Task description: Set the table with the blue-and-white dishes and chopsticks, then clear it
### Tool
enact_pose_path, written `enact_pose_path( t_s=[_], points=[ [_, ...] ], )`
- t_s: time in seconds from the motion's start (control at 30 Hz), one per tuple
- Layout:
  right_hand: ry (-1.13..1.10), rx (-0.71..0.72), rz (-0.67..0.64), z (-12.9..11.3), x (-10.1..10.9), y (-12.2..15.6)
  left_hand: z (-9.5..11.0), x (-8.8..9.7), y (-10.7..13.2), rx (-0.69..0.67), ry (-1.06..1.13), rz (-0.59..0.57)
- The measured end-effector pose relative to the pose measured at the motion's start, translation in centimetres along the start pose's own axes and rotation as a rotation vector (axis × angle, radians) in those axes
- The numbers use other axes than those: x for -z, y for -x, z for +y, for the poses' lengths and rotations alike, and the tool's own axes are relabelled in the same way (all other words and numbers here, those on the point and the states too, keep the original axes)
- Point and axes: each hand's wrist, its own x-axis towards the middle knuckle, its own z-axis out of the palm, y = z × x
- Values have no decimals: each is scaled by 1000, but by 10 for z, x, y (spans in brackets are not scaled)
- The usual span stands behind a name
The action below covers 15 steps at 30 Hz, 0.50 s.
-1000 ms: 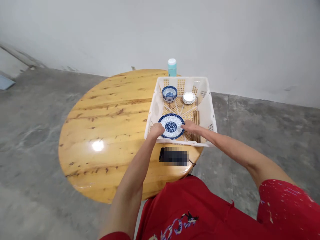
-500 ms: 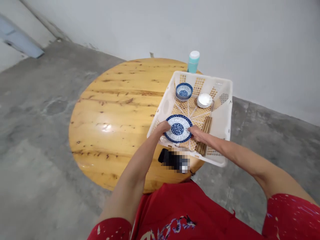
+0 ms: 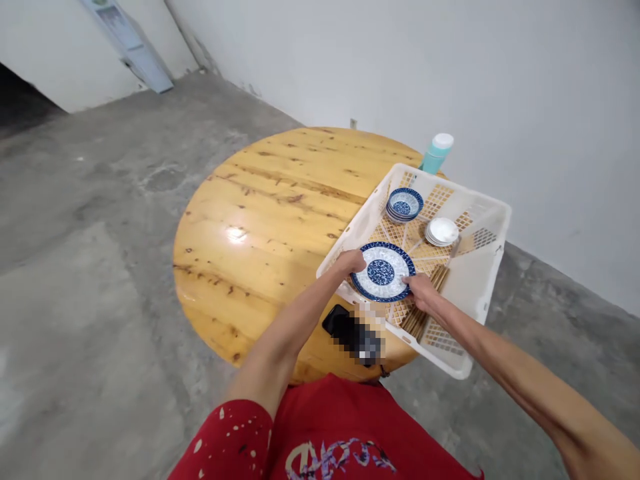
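A blue-and-white patterned plate point(image 3: 381, 272) is gripped at both sides, over the near left part of a white plastic basket point(image 3: 493, 267). My left hand point(image 3: 351, 261) is closed on its left rim, and my right hand point(image 3: 421, 291) pinches the right rim with the thumb on top. Whether other plates lie under it I cannot tell. Inside the basket are a stack of blue-and-white bowls point(image 3: 404, 204), a stack of small white dishes point(image 3: 442, 231) and a bundle of brown chopsticks point(image 3: 431, 303), partly behind my right hand.
The basket stands on the right side of a round wooden table point(image 3: 270, 220), overhanging its edge. A turquoise bottle point(image 3: 437, 153) with a white lid is behind the basket. A black phone point(image 3: 345, 327), partly blurred out, lies near the table's front edge. A white wall point(image 3: 400, 67) rises behind.
My view has turned left, so table and basket sit farther right in the picture. Both hands keep hold of the plate, which looks slightly larger and raised toward me.
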Motion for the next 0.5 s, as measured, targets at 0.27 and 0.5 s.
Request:
enact_pose_path(
  t_s=[0.27,0.5],
  points=[
    [-125,253,9,-36,47,39,4,21,51,-99,163,239],
    [41,489,-9,-56,69,92,-1,17,132,-96,483,433]
  ],
)
